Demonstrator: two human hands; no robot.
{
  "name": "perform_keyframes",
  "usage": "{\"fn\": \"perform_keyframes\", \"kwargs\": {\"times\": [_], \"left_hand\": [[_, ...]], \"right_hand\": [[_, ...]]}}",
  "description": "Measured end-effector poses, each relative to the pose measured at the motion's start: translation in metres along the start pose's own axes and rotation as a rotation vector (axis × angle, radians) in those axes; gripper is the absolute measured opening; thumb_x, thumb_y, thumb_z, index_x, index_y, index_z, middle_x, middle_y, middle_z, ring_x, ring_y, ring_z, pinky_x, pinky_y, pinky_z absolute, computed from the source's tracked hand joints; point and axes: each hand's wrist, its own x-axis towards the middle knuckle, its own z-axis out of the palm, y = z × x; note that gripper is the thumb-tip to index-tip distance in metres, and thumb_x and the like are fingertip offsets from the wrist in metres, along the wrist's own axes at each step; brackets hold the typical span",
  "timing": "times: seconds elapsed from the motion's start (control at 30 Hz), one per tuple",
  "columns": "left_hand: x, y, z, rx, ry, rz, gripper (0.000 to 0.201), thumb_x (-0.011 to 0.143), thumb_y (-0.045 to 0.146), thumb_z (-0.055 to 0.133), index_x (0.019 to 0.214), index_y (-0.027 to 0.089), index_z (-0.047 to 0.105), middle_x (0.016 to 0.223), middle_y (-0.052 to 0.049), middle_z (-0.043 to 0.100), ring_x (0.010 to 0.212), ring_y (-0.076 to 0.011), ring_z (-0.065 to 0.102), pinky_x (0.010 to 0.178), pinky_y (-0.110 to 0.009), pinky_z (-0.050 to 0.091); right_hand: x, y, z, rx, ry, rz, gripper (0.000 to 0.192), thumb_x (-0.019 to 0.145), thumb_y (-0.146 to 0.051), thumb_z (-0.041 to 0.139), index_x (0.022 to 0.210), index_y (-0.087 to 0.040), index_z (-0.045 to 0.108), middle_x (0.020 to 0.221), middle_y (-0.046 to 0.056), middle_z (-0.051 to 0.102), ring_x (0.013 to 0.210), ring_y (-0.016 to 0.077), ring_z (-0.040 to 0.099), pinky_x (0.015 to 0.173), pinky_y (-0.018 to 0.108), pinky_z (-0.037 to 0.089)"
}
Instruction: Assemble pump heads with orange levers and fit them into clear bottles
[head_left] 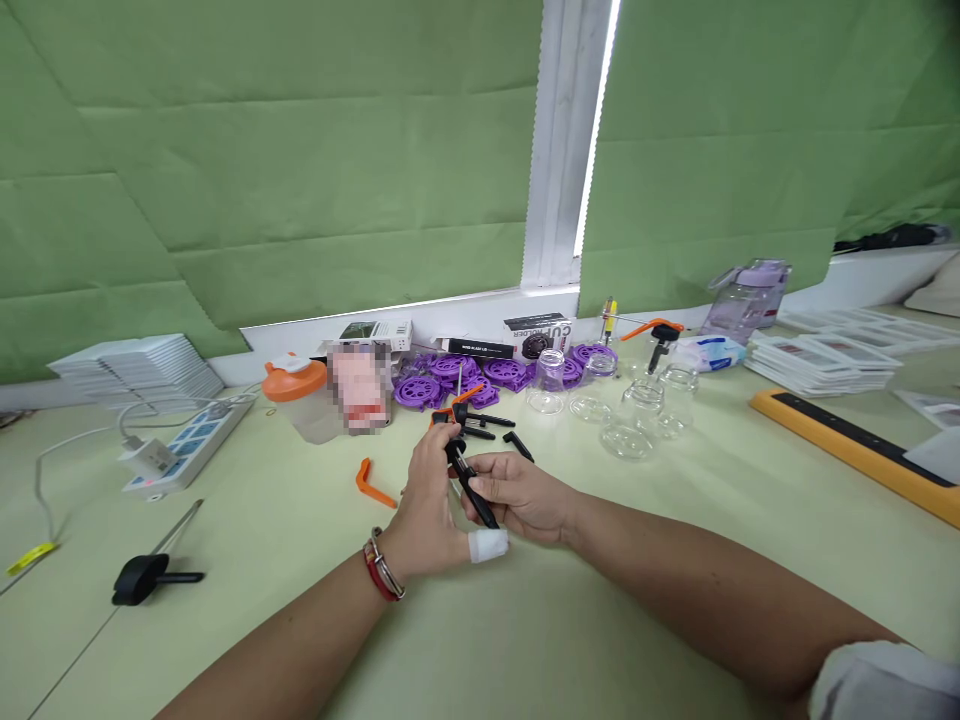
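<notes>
Between both hands, over the table's middle, I hold a black plastic part with a long handle [480,502], tilted down to the right, with a bit of metal showing at its upper part. My left hand [427,505] curls its fingers about the upper end; its thumb, tip wrapped in white, sticks out below the handle. My right hand [529,492] pinches the handle between thumb and fingers. Just behind lie several similar black parts [480,420] and a small black L-shaped piece [519,446]. An orange L-shaped piece [373,486] rests left of my left hand.
Purple plastic discs [506,373] lie along the back, with clear cups [628,440] to their right. An orange-lidded shaker [296,385] and a power strip [187,450] stand left. Another black handled part [142,578] lies front left. A yellow-orange bar [847,450] lies right.
</notes>
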Motion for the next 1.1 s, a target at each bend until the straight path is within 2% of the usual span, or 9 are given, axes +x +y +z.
{"fn": "perform_keyframes", "kwargs": {"times": [0.17,0.37,0.63,0.8,0.87,0.93,1.03,1.1], "left_hand": [[-0.001,0.003,0.001,0.013,0.045,-0.011,0.102,0.054,0.044,0.075,0.135,0.021,0.018,0.135,-0.017,0.028,0.126,-0.0366,0.032,0.101,-0.054,0.033],[-0.002,0.004,0.005,0.040,0.078,-0.010,0.112,0.046,0.043,0.079,0.136,0.022,0.016,0.135,-0.017,0.026,0.127,-0.0397,0.029,0.101,-0.058,0.032],[-0.002,0.009,0.005,0.065,0.140,-0.006,0.102,0.048,0.040,0.077,0.131,0.022,0.021,0.129,-0.014,0.033,0.120,-0.0354,0.038,0.095,-0.052,0.038],[0.001,0.011,-0.002,0.046,0.138,-0.034,0.097,0.050,0.036,0.077,0.130,0.021,0.025,0.126,-0.013,0.039,0.116,-0.0319,0.044,0.095,-0.048,0.040],[0.004,0.009,-0.010,0.022,0.145,-0.040,0.095,0.052,0.034,0.077,0.130,0.021,0.026,0.126,-0.013,0.040,0.115,-0.0307,0.045,0.097,-0.047,0.039],[0.008,0.007,-0.020,-0.006,0.175,-0.055,0.092,0.053,0.031,0.078,0.129,0.022,0.027,0.124,-0.012,0.042,0.113,-0.0292,0.046,0.096,-0.046,0.039],[0.015,0.005,-0.036,-0.055,0.208,-0.107,0.087,0.054,0.028,0.079,0.125,0.022,0.029,0.117,-0.010,0.047,0.105,-0.0260,0.051,0.092,-0.044,0.042],[0.018,0.006,-0.044,-0.068,0.196,-0.134,0.085,0.054,0.028,0.079,0.123,0.023,0.031,0.114,-0.009,0.049,0.102,-0.0246,0.052,0.091,-0.042,0.042]], "right_hand": [[0.001,0.003,-0.001,0.017,-0.003,0.006,0.037,0.071,-0.037,0.075,0.093,-0.012,0.060,0.066,0.002,0.062,0.057,0.0081,0.054,0.056,0.020,0.039],[0.001,0.004,-0.003,0.011,-0.010,0.008,0.041,0.069,-0.036,0.076,0.099,-0.012,0.059,0.068,0.002,0.062,0.063,0.0100,0.057,0.060,0.022,0.042],[0.000,0.002,0.000,0.001,-0.012,0.005,0.036,0.072,-0.037,0.074,0.094,-0.011,0.061,0.069,0.003,0.063,0.060,0.0080,0.056,0.057,0.019,0.040],[0.003,-0.002,-0.002,-0.067,0.008,0.011,0.040,0.072,-0.040,0.073,0.098,-0.012,0.062,0.075,0.005,0.065,0.066,0.0102,0.058,0.062,0.022,0.043],[0.006,-0.004,-0.009,-0.176,0.080,-0.052,0.040,0.074,-0.042,0.069,0.099,-0.012,0.061,0.076,0.005,0.065,0.064,0.0111,0.058,0.062,0.025,0.044],[0.010,-0.005,-0.018,-0.350,0.231,-0.151,0.034,0.078,-0.040,0.064,0.099,-0.014,0.060,0.074,0.003,0.064,0.059,0.0105,0.054,0.061,0.027,0.044],[0.016,-0.006,-0.033,-0.697,0.476,-0.264,0.018,0.081,-0.028,0.057,0.094,-0.017,0.061,0.075,0.002,0.062,0.061,0.0119,0.052,0.062,0.029,0.044],[0.018,-0.007,-0.041,-0.972,0.539,-0.306,0.014,0.081,-0.019,0.053,0.090,-0.018,0.064,0.080,0.003,0.062,0.068,0.0144,0.054,0.066,0.030,0.044]]}}
